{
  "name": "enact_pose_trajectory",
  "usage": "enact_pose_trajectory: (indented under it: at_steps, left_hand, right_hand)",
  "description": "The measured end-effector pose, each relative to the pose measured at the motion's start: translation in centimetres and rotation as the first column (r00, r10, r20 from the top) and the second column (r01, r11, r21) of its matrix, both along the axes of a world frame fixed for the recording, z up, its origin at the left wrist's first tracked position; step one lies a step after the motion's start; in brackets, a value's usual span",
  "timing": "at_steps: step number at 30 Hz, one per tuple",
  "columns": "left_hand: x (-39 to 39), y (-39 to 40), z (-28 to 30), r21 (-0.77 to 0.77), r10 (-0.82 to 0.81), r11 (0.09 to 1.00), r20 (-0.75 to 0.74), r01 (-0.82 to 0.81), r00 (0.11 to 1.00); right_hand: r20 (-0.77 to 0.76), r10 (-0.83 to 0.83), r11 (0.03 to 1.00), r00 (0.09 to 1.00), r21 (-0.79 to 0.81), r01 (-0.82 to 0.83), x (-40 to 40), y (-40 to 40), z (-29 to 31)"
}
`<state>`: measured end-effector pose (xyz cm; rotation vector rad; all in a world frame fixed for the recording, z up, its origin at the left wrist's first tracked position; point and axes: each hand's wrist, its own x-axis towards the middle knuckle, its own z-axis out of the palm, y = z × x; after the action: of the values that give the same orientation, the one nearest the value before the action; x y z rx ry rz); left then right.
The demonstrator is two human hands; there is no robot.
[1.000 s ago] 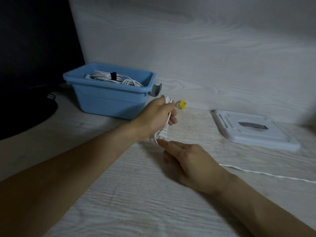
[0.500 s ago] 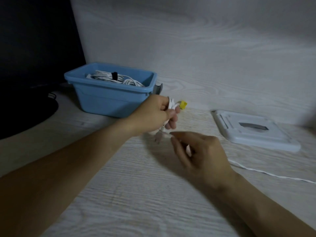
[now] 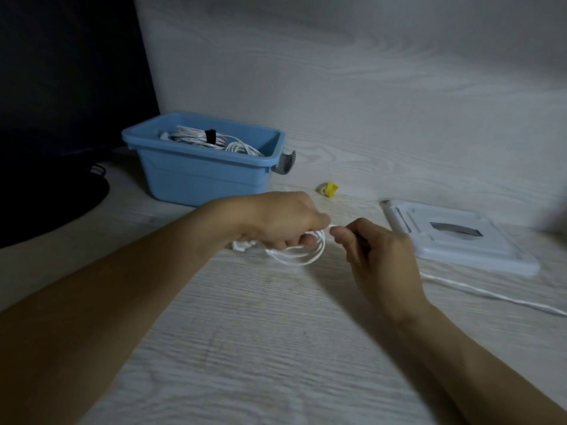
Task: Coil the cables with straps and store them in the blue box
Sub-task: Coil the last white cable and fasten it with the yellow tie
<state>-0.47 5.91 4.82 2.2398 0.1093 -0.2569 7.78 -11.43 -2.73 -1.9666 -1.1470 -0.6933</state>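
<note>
Head view looks down on a pale wood-grain table (image 3: 276, 348) in dim light, with both bare forearms reaching in over it. Left hand (image 3: 285, 220) is curled round a few loops of white cable (image 3: 302, 256); the loops hang below the fingers and a white plug (image 3: 241, 245) pokes out on the wrist side. Right hand (image 3: 379, 256) sits just beside it, its thumb and forefinger pinching the same cable where it leaves the coil. From under that hand the loose end of the cable runs off along the table to the right edge of the frame.

Behind the left hand stands the blue box (image 3: 202, 176), its lid off, with a grey latch (image 3: 285, 162) hanging at its right end. Inside it lies a white bundle (image 3: 211, 142) of cable, bound by a black strap (image 3: 210, 136). Just right of the box, well apart from both hands, a small yellow strap (image 3: 329, 189) lies on the table. Farther right lies the white lid (image 3: 454, 237), flat, with a grey recessed handle in its middle. At far left a dark monitor (image 3: 67, 72) stands on its dark round base. Both hands are a bit blurred, so I cannot tell exactly how many loops the coil has.
</note>
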Motion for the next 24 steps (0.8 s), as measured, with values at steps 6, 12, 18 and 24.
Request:
enact_pose_trajectory:
  at_steps: [6,12,18,24]
  left_hand:
    - [0.8,1.3,0.9,-0.571,0.329,0.797,0.139,-0.195,0.934]
    - [1.4,2.5,1.3,-0.909,0.63,0.355,0.06,-0.218,0.774]
    - [2.0,1.2,0.7,-0.952,0.661,0.229,0.0,-0.202,0.75]
    - [2.2,-0.3,0.2,-0.83,0.709,0.462,0.134,-0.312,0.692]
  right_hand:
    - [-0.232,-0.042,0.989,0.972,0.126,0.073,0.6,-0.7,0.5]
    - [-0.407,0.021,1.0,0.913,0.024,-0.012,0.5,-0.5,-0.3]
    - [-0.305,0.291,0.909,0.907,-0.209,-0.362,-2.0,0.5,-0.8]
    - [-0.161,0.319,0.831,0.934,-0.426,-0.357,-2.8,1.0,-2.0]
